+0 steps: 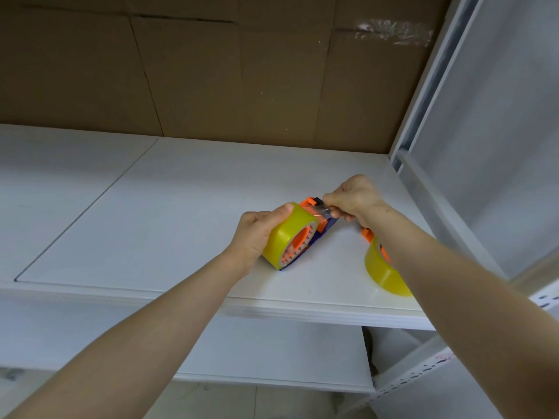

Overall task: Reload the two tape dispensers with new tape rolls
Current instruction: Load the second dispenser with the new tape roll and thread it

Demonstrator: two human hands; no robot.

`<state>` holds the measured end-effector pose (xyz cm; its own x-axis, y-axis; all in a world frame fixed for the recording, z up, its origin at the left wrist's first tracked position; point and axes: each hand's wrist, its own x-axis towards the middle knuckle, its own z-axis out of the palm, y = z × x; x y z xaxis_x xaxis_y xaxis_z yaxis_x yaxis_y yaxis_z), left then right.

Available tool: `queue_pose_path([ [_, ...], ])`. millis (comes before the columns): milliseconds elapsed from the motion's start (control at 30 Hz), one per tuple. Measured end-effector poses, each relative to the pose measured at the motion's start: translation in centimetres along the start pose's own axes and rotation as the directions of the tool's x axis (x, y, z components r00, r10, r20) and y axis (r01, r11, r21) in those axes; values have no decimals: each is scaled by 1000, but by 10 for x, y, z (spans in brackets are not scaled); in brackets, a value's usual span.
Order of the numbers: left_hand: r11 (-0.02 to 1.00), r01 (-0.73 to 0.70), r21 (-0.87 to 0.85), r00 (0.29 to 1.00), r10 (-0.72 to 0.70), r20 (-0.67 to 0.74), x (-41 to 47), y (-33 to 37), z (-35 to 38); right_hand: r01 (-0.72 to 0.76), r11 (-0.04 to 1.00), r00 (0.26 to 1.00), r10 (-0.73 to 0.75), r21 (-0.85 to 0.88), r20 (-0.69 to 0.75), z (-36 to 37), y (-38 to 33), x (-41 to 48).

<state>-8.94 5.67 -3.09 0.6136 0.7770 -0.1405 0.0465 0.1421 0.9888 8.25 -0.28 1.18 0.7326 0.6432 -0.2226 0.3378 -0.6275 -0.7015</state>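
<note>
Yellow tape is what we count first: two rolls, each on one of two orange dispensers. From the head camera, our left hand (257, 234) is wrapped around the nearer tape roll (286, 234), which sits on the blue-and-orange dispenser (314, 228) resting on the white shelf (181, 213). Our right hand (354, 198) pinches the clear tape end (323, 211) at the dispenser's front. A second roll (381, 270) on the second dispenser (369, 234) lies to the right, partly hidden by our forearm, so perhaps already loaded. Brown cardboard (211, 71) backs the shelf; white metal uprights (438, 86) stand at right.
</note>
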Motion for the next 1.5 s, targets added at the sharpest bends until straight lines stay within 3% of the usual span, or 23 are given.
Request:
queue_pose_path([
  [400,994,59,97,997,-63,42,9,8,2,270,920,953,-298,-282,-58,11,9,2],
  [800,992,56,110,989,-70,130,5,10,1,304,944,946,-315,-126,-77,18,19,11],
  [1000,967,113,228,973,-154,171,7,23,-1,292,952,949,-300,-97,-95,19,27,10],
  [1067,868,79,490,971,-179,161,14,34,1,264,960,958,-273,-94,-91,22,30,10],
  [1133,726,-97,680,983,-35,178,21,49,7,230,967,967,-240,-106,-84,23,30,8],
  [1200,562,-340,754,937,131,325,23,66,17,207,969,973,-218,-135,-72,20,26,6],
  [1233,463,-425,777,901,135,412,22,72,25,203,967,975,-215,-153,-63,18,24,4],
  [1400,-10,-571,821,817,-107,566,22,74,58,156,965,986,-163,-212,-17,13,23,5],
  [1500,-122,-647,753,762,-149,630,28,69,57,156,973,987,-158,-169,-4,11,22,5],
])
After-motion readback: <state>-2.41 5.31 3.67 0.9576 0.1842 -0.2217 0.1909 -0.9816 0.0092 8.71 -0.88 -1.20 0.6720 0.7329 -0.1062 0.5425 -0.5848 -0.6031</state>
